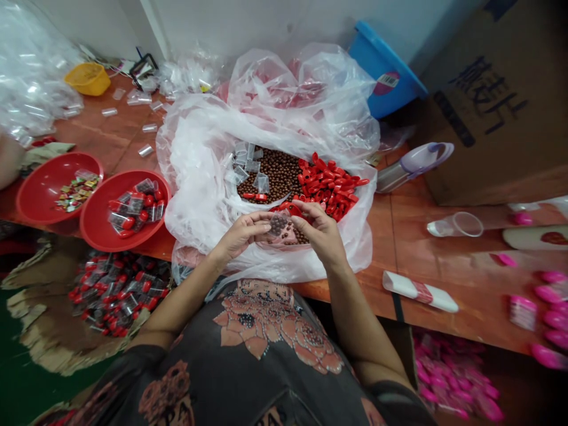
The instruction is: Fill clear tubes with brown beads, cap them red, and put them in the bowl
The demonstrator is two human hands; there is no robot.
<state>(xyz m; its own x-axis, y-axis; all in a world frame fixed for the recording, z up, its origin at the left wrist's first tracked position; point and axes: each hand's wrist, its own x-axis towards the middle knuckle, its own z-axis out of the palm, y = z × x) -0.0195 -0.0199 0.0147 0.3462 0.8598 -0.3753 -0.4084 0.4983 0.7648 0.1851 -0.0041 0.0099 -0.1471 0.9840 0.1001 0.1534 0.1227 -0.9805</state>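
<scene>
My left hand (242, 236) pinches a small transparent container (279, 223) with dark brown balls in it. Between the fingers of my right hand (323, 234) is a red cap (293, 209), close above the container's open end; whether they touch I cannot tell. Both hands are over a white plastic bag (190, 177) with its mouth spread wide. Inside it lie many brown balls (279, 168), a heap of red caps (328, 183) and several transparent containers (248, 163).
Two red bowls (89, 228) stand left, one with capped containers, the other with small colourful pieces. A torn carton (35, 325) of capped containers is below. Behind is a blue tub (381, 71); a bottle (412, 165), cardboard box (497, 148) and pink-capped containers (523, 310) are right.
</scene>
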